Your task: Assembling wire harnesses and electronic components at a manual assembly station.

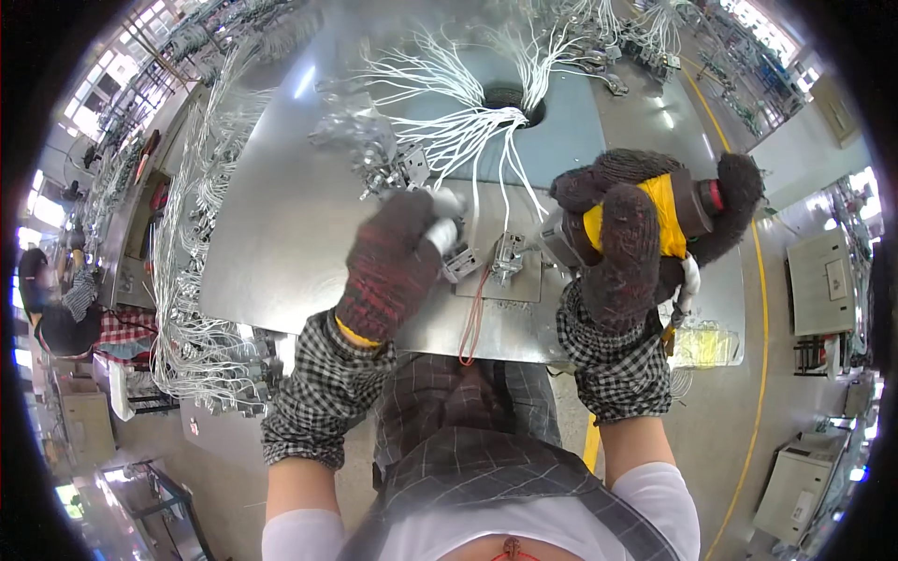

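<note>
My left hand [393, 266], in a dark knitted glove with white fingertips, is closed at a small metal fitting [460, 264]; motion blurs the fingers a little. My right hand [631, 248], gloved alike, wraps round a power screwdriver [666, 213] with yellow tape about its dark body. Its grey nose points left, toward a second metal fitting [508, 256] on a metal plate [524, 285]. White wires [477, 131] fan out from a round hole [505, 98] in the table, some running to the fittings. A reddish cord loop [473, 327] hangs over the front edge.
The shiny metal table [271, 252] bears a heap of metal fittings [374, 168] beyond my left hand. Bundles of wired parts [192, 309] hang at the left. A clear box [706, 346] with yellowish contents stands at the right. A person [89, 323] is at the far left.
</note>
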